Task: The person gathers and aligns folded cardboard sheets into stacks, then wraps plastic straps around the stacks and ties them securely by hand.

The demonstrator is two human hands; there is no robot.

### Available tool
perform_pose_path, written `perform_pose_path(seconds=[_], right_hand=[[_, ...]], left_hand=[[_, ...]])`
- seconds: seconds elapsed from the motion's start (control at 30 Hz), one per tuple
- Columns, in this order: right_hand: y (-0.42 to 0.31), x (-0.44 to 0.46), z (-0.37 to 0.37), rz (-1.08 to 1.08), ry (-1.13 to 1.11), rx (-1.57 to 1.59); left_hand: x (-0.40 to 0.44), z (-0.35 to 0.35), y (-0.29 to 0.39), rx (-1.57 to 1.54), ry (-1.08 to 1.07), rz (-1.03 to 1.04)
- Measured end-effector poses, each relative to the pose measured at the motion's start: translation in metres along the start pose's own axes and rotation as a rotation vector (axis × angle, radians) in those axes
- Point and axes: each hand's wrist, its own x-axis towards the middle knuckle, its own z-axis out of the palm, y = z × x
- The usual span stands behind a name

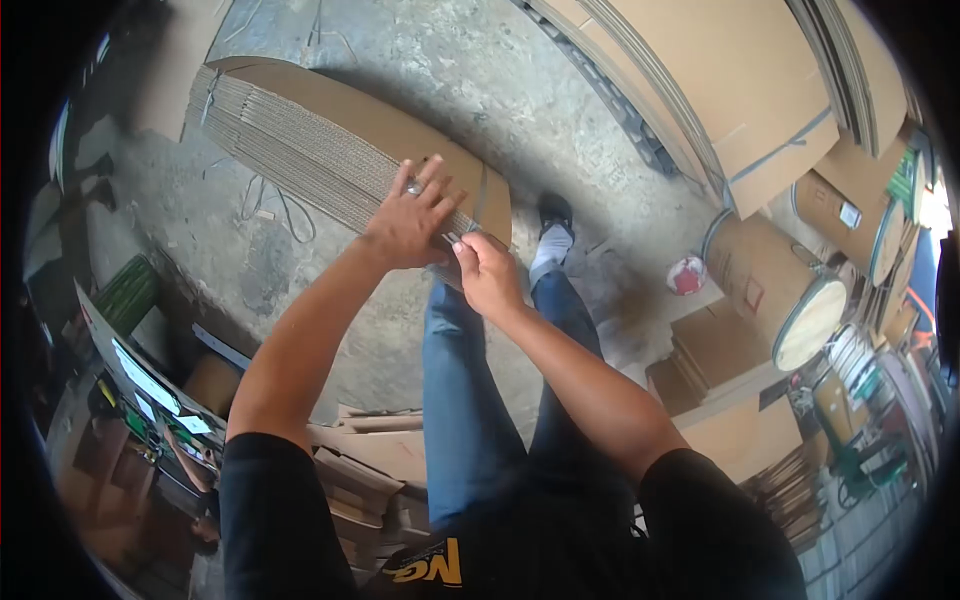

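Observation:
A bundle of flat cardboard sheets (320, 150) lies on the floor in front of me, its layered edges facing up and left. My left hand (410, 215) rests on the near end of the bundle, fingers spread, with a ring on one finger. Beside it, my right hand (487, 275) is closed at the bundle's near corner, thumb pressed against the fingers. A thin strap (482, 193) crosses the cardboard and runs down to this hand, which pinches it. Around the bundle's far end goes another tie (209, 98).
Loose string (290, 212) lies on the concrete floor (470, 70) left of the bundle. Tall cardboard stacks (740, 90) stand at the upper right. Round cardboard drums (765, 280) and flat boxes (725, 345) are on the right. Another person's arm (190, 462) shows at lower left.

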Motion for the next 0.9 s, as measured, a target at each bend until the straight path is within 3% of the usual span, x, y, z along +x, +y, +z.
perform_pose_path(seconds=[0.07,0.17,0.23,0.43,0.53,0.73,0.9], right_hand=[[0.002,0.0,0.005,0.115,-0.006,0.001],[0.002,0.018,0.0,0.356,-0.13,0.064],[0.0,0.016,0.005,0.389,-0.105,0.163],[-0.014,0.015,0.022,0.387,-0.017,-0.002],[-0.048,-0.001,0.022,0.227,0.054,-0.114],[-0.088,-0.02,0.035,0.385,0.045,0.043],[-0.066,-0.02,0.034,0.355,0.052,-0.078]], left_hand=[[0.01,-0.01,-0.003,-0.014,-0.177,0.049],[0.027,-0.023,-0.013,-0.058,-0.187,0.023],[0.021,-0.018,-0.014,-0.12,-0.195,0.024],[0.032,-0.016,-0.021,-0.153,-0.236,0.057],[0.03,-0.011,-0.024,-0.203,-0.257,0.075],[0.02,-0.014,-0.031,-0.224,-0.317,0.075],[0.028,0.012,-0.022,-0.311,-0.126,-0.079]])
